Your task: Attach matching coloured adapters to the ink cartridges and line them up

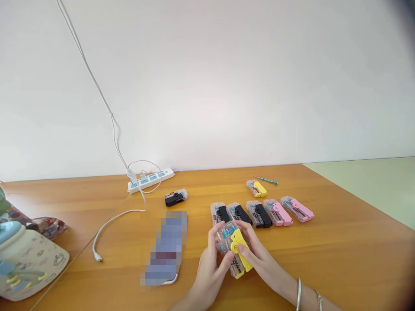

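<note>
Wooden tabletop [324,259]: left hand [209,265] and right hand [261,259], fingers closed on the yellow device [236,251]; a firm two-sided grip seems best.

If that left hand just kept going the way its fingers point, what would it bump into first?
The left hand holds a yellow-and-clear plastic gadget with the right hand; pushed on, that would probably touch the black-and-clear plastic gadget, leftmost in the row ahead, first. Depth is hard to judge.

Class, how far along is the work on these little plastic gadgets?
Seemingly done: row of five, three black, two pink. In hand: left hand and right hand hold a yellow gadget. Perhaps left: spare yellow one by the screwdriver, and lone black one.
</note>
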Available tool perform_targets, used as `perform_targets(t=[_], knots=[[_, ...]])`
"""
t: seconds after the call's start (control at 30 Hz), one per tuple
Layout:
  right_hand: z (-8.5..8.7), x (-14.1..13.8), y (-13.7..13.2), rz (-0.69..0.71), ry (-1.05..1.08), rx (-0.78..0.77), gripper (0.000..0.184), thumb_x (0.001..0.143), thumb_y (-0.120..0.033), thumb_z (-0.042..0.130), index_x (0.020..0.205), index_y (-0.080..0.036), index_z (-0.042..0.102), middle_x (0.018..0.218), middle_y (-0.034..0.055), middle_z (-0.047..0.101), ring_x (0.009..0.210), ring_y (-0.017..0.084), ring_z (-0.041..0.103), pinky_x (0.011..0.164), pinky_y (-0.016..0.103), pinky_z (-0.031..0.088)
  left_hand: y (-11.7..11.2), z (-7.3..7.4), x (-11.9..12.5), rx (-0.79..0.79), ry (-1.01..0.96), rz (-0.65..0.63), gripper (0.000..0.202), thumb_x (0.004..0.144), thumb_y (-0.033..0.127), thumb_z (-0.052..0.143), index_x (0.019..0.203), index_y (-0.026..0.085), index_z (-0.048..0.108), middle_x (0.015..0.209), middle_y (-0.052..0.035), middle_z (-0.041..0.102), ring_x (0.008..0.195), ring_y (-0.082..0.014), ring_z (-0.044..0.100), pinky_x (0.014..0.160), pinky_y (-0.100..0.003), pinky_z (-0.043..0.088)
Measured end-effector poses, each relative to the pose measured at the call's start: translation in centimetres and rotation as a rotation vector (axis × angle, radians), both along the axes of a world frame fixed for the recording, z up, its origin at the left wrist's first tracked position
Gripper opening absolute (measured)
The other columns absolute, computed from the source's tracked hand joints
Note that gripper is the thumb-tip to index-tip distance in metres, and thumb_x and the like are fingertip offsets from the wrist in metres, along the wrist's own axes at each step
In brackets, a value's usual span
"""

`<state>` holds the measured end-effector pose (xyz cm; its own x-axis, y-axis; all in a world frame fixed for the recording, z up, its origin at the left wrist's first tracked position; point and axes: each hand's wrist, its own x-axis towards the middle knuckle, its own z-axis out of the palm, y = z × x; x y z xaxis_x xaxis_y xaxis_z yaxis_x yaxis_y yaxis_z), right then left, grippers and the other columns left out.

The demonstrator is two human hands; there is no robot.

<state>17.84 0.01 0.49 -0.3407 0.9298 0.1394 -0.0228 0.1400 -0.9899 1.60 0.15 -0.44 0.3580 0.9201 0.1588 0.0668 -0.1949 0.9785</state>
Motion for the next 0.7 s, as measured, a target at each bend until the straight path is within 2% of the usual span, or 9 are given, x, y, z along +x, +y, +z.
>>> perform_targets(t=[0.13,0.23,0.37,0.43,0.53,0.63,0.7], knots=[[0.3,0.4,0.9,0.006,0.007,-0.010,0.037,0.090,-0.043,0.045,0.123,-0.027,0.038,0.114,0.0058,0.055,0.112,0.019,0.051,0.096,0.037,0.040,0.4,0.0,0.0,0.025,0.006,-0.014,0.049,0.089,0.038,0.047,0.132,0.022,0.029,0.131,-0.0078,0.052,0.114,-0.0206,0.054,0.098,-0.035,0.041],[0.8,0.8,1.7,-0.043,-0.020,0.015,0.036,0.088,-0.045,0.048,0.118,-0.026,0.044,0.104,0.0045,0.059,0.099,0.019,0.057,0.089,0.036,0.044,0.8,-0.4,0.1,0.070,0.014,0.011,0.048,0.089,0.040,0.045,0.132,0.022,0.034,0.131,-0.0087,0.051,0.114,-0.0214,0.053,0.100,-0.037,0.039],[2.1,2.0,3.1,-0.201,-0.097,0.093,0.039,0.087,-0.049,0.048,0.117,-0.025,0.046,0.093,0.0037,0.059,0.093,0.020,0.058,0.084,0.036,0.047,1.1,-1.2,0.3,0.174,0.051,0.090,0.046,0.090,0.039,0.041,0.131,0.018,0.037,0.100,-0.0073,0.066,0.102,-0.0224,0.057,0.100,-0.043,0.035],[2.9,3.0,4.3,-0.275,-0.137,0.147,0.037,0.087,-0.048,0.046,0.117,-0.025,0.047,0.098,0.0048,0.059,0.102,0.021,0.055,0.087,0.036,0.046,1.2,-1.5,0.4,0.210,0.080,0.122,0.036,0.090,0.035,0.041,0.122,0.019,0.046,0.093,-0.0061,0.065,0.098,-0.0230,0.057,0.098,-0.043,0.036],[3.8,4.6,6.8,-0.365,-0.239,0.256,0.035,0.087,-0.044,0.046,0.118,-0.026,0.046,0.117,0.0059,0.054,0.111,0.020,0.052,0.093,0.036,0.044,1.3,-1.8,0.6,0.241,0.105,0.132,0.022,0.087,0.024,0.042,0.105,0.020,0.054,0.091,-0.0056,0.064,0.093,-0.0220,0.057,0.091,-0.040,0.040],[4.1,5.9,10.3,-0.414,-0.549,0.380,0.040,0.090,-0.040,0.035,0.127,-0.025,0.036,0.117,0.0079,0.054,0.095,0.018,0.061,0.081,0.035,0.051,1.3,-1.8,0.8,0.269,0.131,0.097,0.020,0.084,0.015,0.042,0.101,0.018,0.053,0.086,-0.0047,0.065,0.086,-0.0203,0.057,0.085,-0.037,0.043],[4.0,6.4,12.7,-0.391,-0.631,0.399,0.039,0.089,-0.035,0.036,0.126,-0.023,0.038,0.121,0.0093,0.053,0.097,0.018,0.061,0.084,0.035,0.049,1.1,-1.4,0.7,0.300,0.164,0.064,0.023,0.082,0.009,0.041,0.097,0.018,0.055,0.084,-0.0044,0.066,0.085,-0.0196,0.057,0.081,-0.034,0.044]])
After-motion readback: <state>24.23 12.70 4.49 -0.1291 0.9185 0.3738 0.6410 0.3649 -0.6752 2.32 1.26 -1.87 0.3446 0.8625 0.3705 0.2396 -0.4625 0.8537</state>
